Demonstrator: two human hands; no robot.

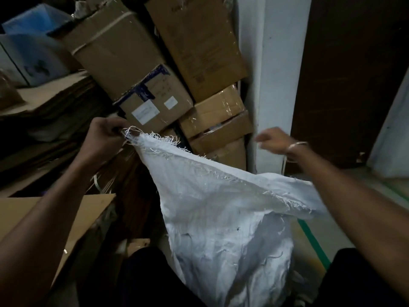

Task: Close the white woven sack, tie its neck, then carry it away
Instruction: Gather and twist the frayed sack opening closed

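The white woven sack stands between my legs, its frayed mouth stretched from upper left down to the right. My left hand pinches the frayed top corner of the sack and holds it up. My right hand hovers above the right side of the mouth, blurred, fingers spread, holding nothing; a metal bangle sits on its wrist. The right part of the rim sags loosely below that arm. What is inside the sack is hidden.
Stacked cardboard boxes fill the space behind the sack. Flattened cardboard sheets lie piled on the left. A white pillar stands to the right, with a dark door beyond it. A green floor line runs at lower right.
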